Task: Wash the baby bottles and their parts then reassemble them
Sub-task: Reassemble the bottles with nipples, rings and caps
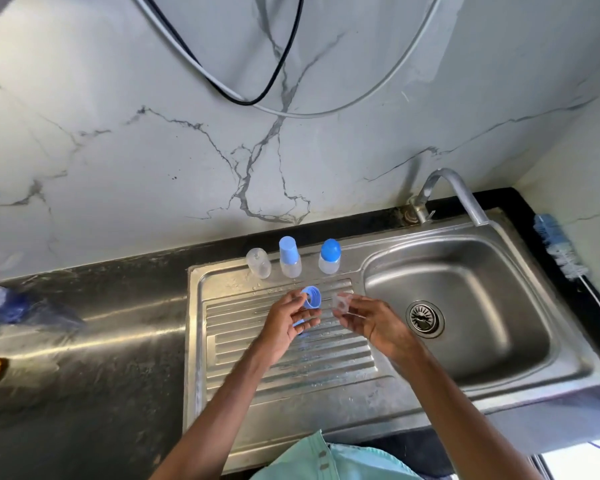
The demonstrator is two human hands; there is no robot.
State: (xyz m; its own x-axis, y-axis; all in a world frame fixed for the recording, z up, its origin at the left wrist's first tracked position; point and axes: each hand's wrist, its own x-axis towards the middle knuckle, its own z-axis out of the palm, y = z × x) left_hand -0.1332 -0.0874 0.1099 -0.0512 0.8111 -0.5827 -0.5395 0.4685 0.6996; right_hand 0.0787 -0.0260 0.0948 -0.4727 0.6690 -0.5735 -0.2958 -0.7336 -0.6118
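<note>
My left hand holds a blue threaded collar ring above the ribbed draining board. A second blue part shows under its fingers. My right hand pinches a clear silicone teat close beside the ring, the two parts a little apart. At the back of the board stand three small bottles: a clear one without a cap, one with a tall light blue cap, and one with a rounded blue cap.
The steel sink basin with its drain lies to the right, under a bent tap. A blue and white bottle brush lies on the dark counter at the far right. A blue bag sits at the left.
</note>
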